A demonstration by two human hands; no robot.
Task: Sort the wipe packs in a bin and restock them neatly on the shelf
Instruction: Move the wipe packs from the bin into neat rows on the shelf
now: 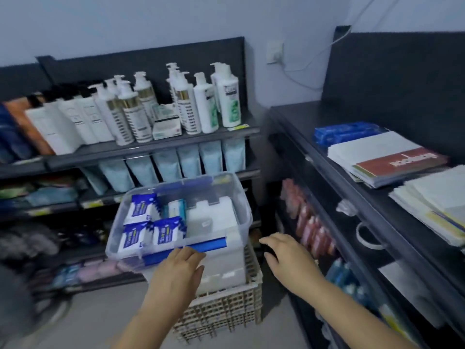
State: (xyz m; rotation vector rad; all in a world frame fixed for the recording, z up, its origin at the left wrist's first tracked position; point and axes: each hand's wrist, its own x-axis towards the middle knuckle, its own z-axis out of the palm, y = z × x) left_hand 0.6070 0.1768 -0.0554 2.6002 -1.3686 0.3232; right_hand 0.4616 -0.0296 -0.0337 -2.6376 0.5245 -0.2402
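A clear plastic bin (240, 197) with blue latches sits on top of a woven crate (226, 316). Inside lie blue-and-white wipe packs (141, 210), a teal pack (176, 209) and a white box (214, 217). My left hand (181, 268) reaches to the bin's near edge, its fingers straight and touching the blue latch (208, 245). To the right of the bin my right hand (284, 255) hovers with relaxed fingers and holds nothing.
Black shelves (151, 147) on the left carry white pump bottles (130, 112) and pale blue pouches (188, 162). A black counter (314, 122) on the right holds stacked papers (382, 157) and a blue pack (347, 134). Grey floor lies below.
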